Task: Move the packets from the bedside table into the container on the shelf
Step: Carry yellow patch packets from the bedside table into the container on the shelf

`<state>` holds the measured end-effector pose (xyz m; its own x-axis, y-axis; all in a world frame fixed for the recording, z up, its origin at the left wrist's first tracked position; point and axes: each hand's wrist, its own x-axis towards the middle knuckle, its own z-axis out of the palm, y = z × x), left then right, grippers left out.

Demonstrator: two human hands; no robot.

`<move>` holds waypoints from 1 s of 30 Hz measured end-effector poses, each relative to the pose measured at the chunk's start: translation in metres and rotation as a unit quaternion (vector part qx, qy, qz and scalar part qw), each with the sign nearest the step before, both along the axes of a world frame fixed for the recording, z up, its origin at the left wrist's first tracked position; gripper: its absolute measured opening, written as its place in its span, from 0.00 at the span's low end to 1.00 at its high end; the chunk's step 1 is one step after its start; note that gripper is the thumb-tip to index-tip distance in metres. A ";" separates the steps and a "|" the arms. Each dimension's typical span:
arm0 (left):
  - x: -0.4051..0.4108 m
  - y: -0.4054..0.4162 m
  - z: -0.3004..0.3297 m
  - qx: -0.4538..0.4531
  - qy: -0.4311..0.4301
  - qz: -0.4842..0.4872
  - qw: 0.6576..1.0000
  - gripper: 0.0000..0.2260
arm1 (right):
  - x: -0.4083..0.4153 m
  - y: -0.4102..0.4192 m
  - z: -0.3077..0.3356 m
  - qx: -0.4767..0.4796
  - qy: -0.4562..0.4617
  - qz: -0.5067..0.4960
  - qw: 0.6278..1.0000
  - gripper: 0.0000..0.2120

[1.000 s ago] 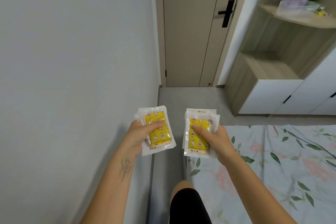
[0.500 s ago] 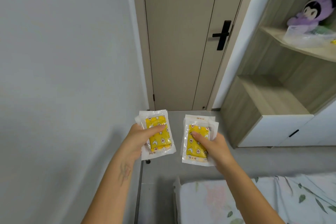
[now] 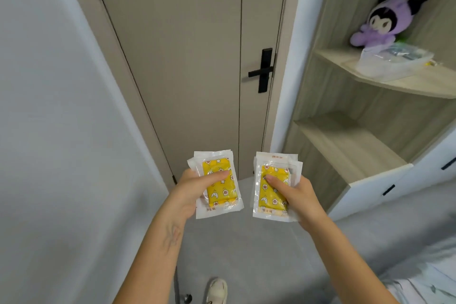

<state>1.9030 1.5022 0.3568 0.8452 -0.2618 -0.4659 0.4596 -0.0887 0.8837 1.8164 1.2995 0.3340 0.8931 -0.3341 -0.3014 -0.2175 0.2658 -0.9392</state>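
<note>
The person is in the carrying part of the task: the left hand (image 3: pixel 191 189) grips one small stack of packets (image 3: pixel 218 184), the right hand (image 3: pixel 296 196) grips another stack (image 3: pixel 272 186), and nothing is yet dropped into the clear container (image 3: pixel 392 64) on the shelf (image 3: pixel 419 82).

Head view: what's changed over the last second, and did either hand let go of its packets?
The view has swung up and toward the shelf: the bed has nearly left the picture, while the door, the soft toy and the clear container loom larger. Nothing was let go. The left hand still holds its packets, and the right hand still holds its stack, thumbs on top.
</note>
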 end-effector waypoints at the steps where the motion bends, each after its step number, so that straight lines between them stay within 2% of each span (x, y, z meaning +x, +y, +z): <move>1: 0.024 -0.008 0.000 -0.002 0.000 -0.019 1.000 0.11 | 0.017 -0.005 0.000 0.005 -0.001 -0.021 1.000 0.10; 6: 0.127 -0.064 0.009 0.003 -0.001 -0.104 0.995 0.15 | 0.090 -0.036 0.010 0.006 0.000 -0.092 0.996 0.10; 13: 0.207 -0.172 0.024 -0.001 -0.024 -0.235 0.972 0.08 | 0.139 -0.108 0.029 -0.039 0.003 -0.188 0.981 0.08; 16: 0.223 -0.222 0.028 -0.007 -0.021 -0.273 0.962 0.09 | 0.145 -0.147 0.033 -0.058 0.017 -0.225 0.972 0.11; 21: 0.235 -0.311 0.028 -0.024 -0.011 -0.316 0.948 0.13 | 0.141 -0.222 0.032 -0.065 0.019 -0.288 0.955 0.09; 26: 0.232 -0.408 0.033 -0.045 -0.005 -0.338 0.940 0.13 | 0.133 -0.308 0.039 -0.073 0.029 -0.309 0.948 0.09; 30: 0.231 -0.489 0.048 -0.079 -0.001 -0.331 0.940 0.14 | 0.126 -0.388 0.059 -0.096 0.029 -0.290 0.952 0.11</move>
<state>2.1340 1.0129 0.4045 0.4736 -0.7964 -0.3760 0.3485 -0.2227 0.9105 1.9427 0.9111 0.3928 0.5246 -0.8200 -0.2288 -0.1400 0.1820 -0.9733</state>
